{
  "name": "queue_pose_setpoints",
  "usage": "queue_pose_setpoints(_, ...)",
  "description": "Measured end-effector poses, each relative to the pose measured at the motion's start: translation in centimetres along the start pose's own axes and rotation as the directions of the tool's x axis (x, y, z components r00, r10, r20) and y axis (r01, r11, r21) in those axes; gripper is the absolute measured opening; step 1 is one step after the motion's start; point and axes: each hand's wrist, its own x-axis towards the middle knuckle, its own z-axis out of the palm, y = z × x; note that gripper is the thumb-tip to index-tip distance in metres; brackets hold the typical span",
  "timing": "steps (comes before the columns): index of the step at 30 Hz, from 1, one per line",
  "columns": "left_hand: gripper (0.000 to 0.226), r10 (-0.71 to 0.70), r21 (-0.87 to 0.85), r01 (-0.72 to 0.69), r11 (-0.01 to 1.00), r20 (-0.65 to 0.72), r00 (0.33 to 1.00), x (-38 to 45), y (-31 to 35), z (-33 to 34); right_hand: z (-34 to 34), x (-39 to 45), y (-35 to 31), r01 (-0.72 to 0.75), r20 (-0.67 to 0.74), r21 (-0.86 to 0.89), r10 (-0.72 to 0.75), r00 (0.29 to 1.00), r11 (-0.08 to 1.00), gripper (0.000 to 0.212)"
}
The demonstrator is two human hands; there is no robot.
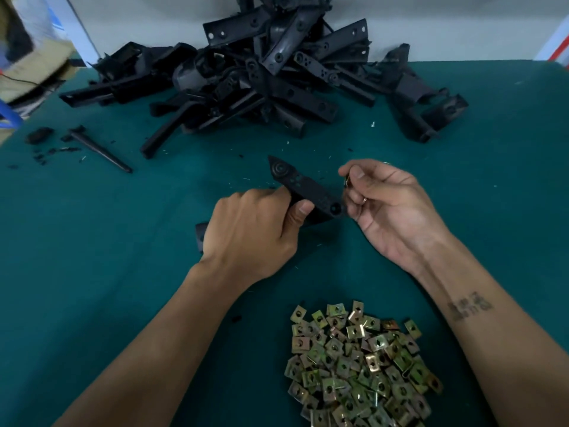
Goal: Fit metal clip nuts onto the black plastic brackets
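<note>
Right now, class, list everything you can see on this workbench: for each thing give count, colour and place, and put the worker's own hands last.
Held bracket: one, black plastic, mid-table, between the hands.
Bracket pile: many, too tangled to count, black, far side against the wall.
Clip nuts heap: many, yellowish metal, near edge between the forearms.
Held clip nut: one, metal, mostly hidden, at the bracket's right end.
Spike-shaped piece: one, black, far left.
Small scraps: several, black, far left.
Table cloth: one, teal, covering the bench.
Left hand: grips the bracket.
Right hand: pinches the clip nut.
</note>
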Motion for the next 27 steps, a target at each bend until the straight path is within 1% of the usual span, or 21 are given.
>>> queue_pose_setpoints(4,0.042,-0.013,0.015,0.013,1.0,0.004,1.0,-0.02,0.04,-0.02,0.01,-0.19,-0.01,-0.004,-0.017,-0.009,0.003,1.0,1.0,0.009)
queue_pose_setpoints(8,0.043,-0.008,0.015,0.007,1.0,0.012,1.0,-0.04,-0.01,-0.03,0.14,-0.35,0.15,0.052,-0.037,-0.037,-0.053,0.998,0.998,0.008)
queue_pose_setpoints(11,0.044,-0.006,0.007,0.006,1.0,0.02,1.0,-0.01,-0.02,0.05,0.15,-0.47,0.31,0.093,-0.018,-0.114,-0.095,0.995,0.989,0.013)
queue_pose_setpoints(14,0.046,0.0,-0.017,0.0,1.0,0.023,1.0,-0.02,-0.04,0.08,0.11,-0.48,0.36,0.111,-0.013,-0.119,-0.113,0.994,0.987,0.016)
queue_pose_setpoints(19,0.048,0.009,-0.02,-0.009,1.0,0.015,1.0,-0.1,-0.1,0.08,0.31,-0.67,0.37,0.116,0.009,-0.082,-0.115,0.993,0.99,0.012)
queue_pose_setpoints(22,0.053,0.011,-0.013,-0.011,1.0,0.01,1.0,-0.07,-0.01,0.15,0.45,-0.8,0.37,0.111,0.034,-0.114,-0.108,0.994,0.987,0.012)
queue_pose_setpoints(27,0.046,-0.001,-0.031,0.001,1.0,0.001,1.0,0.0,0.01,0.09,0.6,-0.83,0.5,0.108,-0.014,-0.131,-0.111,0.994,0.985,0.012)
